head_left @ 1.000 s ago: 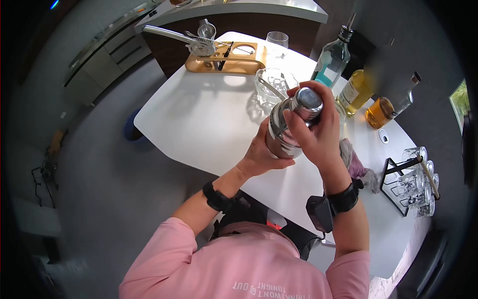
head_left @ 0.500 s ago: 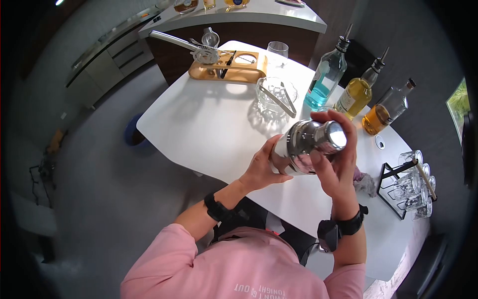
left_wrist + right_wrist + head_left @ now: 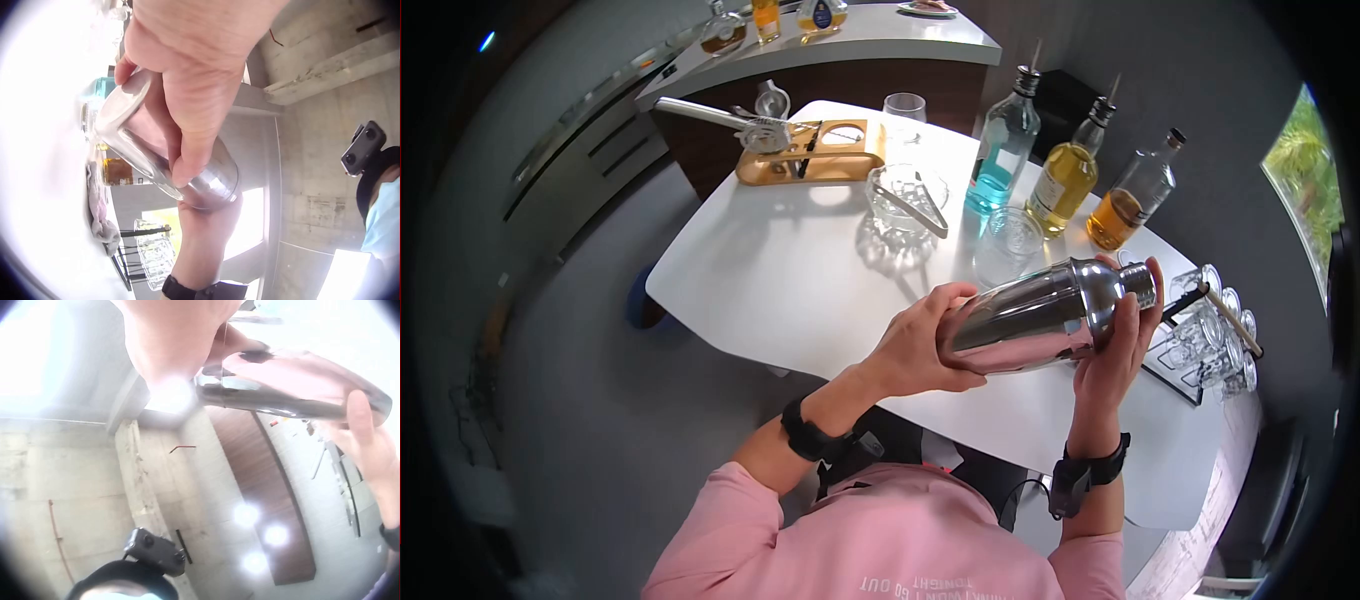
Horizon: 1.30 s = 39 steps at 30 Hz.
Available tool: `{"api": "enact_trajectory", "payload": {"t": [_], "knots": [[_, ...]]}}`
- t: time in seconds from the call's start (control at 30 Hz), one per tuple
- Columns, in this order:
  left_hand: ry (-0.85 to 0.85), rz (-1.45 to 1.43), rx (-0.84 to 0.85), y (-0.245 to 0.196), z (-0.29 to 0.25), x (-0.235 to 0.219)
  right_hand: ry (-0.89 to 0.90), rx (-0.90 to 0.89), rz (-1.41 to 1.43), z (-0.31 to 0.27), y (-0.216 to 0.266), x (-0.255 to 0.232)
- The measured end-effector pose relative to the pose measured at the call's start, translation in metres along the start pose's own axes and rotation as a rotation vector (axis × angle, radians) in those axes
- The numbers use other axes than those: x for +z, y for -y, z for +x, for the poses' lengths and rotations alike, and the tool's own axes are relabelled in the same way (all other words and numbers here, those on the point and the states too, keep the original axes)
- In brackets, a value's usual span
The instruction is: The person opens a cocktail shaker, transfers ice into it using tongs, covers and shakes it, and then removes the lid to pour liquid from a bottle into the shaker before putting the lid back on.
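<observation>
A silver metal shaker is held nearly sideways above the table's front part, its capped end pointing right and slightly up. My left hand grips its wide base end, thumb on the near side. Around the cap and shoulder at the other end curl the fingers of my right hand. In the left wrist view the shaker lies under my left palm, with the right hand at its far end. The right wrist view shows the shaker body and the left thumb pressed on its base.
Behind the shaker stand an empty-looking glass, a blue bottle, a yellow bottle and an amber bottle. A glass bowl with tongs and a wooden tool stand are farther back. Right lies a glass rack.
Both hands have carried the shaker right and tipped it from fairly upright to nearly sideways. The head view has shifted, and the glass behind the shaker now shows.
</observation>
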<state>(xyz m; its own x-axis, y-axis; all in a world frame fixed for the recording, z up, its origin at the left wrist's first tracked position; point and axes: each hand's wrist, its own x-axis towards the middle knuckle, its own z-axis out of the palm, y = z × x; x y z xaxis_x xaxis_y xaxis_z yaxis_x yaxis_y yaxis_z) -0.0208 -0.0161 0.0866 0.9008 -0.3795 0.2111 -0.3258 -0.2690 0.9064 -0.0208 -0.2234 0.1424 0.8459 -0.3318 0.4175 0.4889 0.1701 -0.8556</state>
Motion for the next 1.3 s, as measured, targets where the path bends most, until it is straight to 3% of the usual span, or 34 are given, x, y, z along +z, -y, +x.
{"api": "enact_trajectory", "payload": {"t": [0.2, 0.4, 0.47, 0.53, 0.6, 0.63, 0.67, 0.7, 0.73, 0.77, 0.8, 0.83, 0.87, 0.9, 0.93, 0.97, 1.0, 1.03, 1.07, 1.1, 1.13, 1.2, 1.27, 1.3], "knots": [[-0.001, -0.103, 0.207, -0.032, 0.006, 0.015, 0.050, -0.303, -0.099, -0.006, 0.055, 0.004], [0.099, -0.159, 0.087, -0.013, -0.001, 0.022, 0.059, -0.158, -0.210, -0.018, 0.036, -0.016], [0.087, -0.035, 0.121, -0.042, 0.003, 0.020, -0.086, -0.180, -0.254, -0.017, 0.051, -0.017], [-0.002, 0.090, 0.419, -0.072, 0.008, 0.019, -0.148, -0.415, -0.094, -0.017, 0.076, -0.009], [-0.045, 0.131, 0.472, -0.071, 0.017, 0.013, -0.031, -0.559, 0.203, -0.023, 0.080, -0.008], [-0.058, 0.159, 0.546, -0.069, 0.017, 0.010, -0.145, -0.495, 0.062, -0.021, 0.068, -0.003], [-0.072, 0.175, 0.540, -0.056, 0.014, 0.008, -0.261, -0.431, -0.083, -0.021, 0.048, 0.000], [0.014, 0.097, 0.336, -0.036, 0.009, 0.007, -0.183, -0.318, -0.135, -0.021, 0.026, -0.007], [0.095, 0.013, 0.135, -0.025, 0.006, 0.005, -0.193, -0.100, -0.001, -0.025, 0.012, -0.004], [0.115, 0.049, 0.039, -0.026, -0.003, 0.007, -0.154, -0.090, -0.071, -0.026, 0.011, -0.010], [0.092, 0.096, 0.083, -0.029, -0.008, 0.010, -0.118, -0.070, -0.141, -0.025, 0.008, -0.018], [0.035, 0.145, 0.164, -0.038, -0.008, 0.009, -0.078, -0.180, -0.165, -0.023, 0.019, -0.018], [-0.013, 0.182, 0.239, -0.048, -0.009, 0.010, -0.161, -0.209, -0.164, -0.026, 0.046, 0.001], [-0.004, 0.168, 0.230, -0.054, -0.008, 0.010, -0.110, -0.372, -0.101, -0.028, 0.059, 0.008], [-0.087, 0.200, 0.407, -0.062, -0.002, 0.007, -0.064, -0.551, -0.039, -0.029, 0.069, 0.012], [-0.172, 0.226, 0.591, -0.066, 0.003, 0.007, -0.166, -0.483, -0.001, -0.034, 0.076, 0.017], [-0.158, 0.211, 0.612, -0.063, 0.005, 0.009, -0.271, -0.421, 0.040, -0.038, 0.081, 0.019], [-0.132, 0.166, 0.555, -0.053, 0.006, 0.012, -0.368, -0.397, -0.148, -0.038, 0.074, 0.014], [-0.102, 0.124, 0.492, -0.042, 0.004, 0.016, -0.166, -0.487, -0.182, -0.039, 0.055, 0.007], [-0.085, 0.112, 0.395, -0.034, -0.001, 0.021, -0.125, -0.448, -0.190, -0.038, 0.040, -0.001], [-0.069, 0.110, 0.406, -0.035, -0.001, 0.022, -0.085, -0.403, -0.194, -0.035, 0.035, -0.005], [-0.071, 0.071, 0.344, -0.035, -0.005, 0.026, -0.141, -0.379, -0.235, -0.031, 0.039, -0.013], [-0.082, 0.095, 0.394, -0.060, 0.002, 0.021, -0.079, -0.571, -0.024, -0.034, 0.065, -0.006], [-0.118, 0.149, 0.540, -0.071, 0.007, 0.017, -0.049, -0.579, 0.134, -0.037, 0.078, -0.009]]}}
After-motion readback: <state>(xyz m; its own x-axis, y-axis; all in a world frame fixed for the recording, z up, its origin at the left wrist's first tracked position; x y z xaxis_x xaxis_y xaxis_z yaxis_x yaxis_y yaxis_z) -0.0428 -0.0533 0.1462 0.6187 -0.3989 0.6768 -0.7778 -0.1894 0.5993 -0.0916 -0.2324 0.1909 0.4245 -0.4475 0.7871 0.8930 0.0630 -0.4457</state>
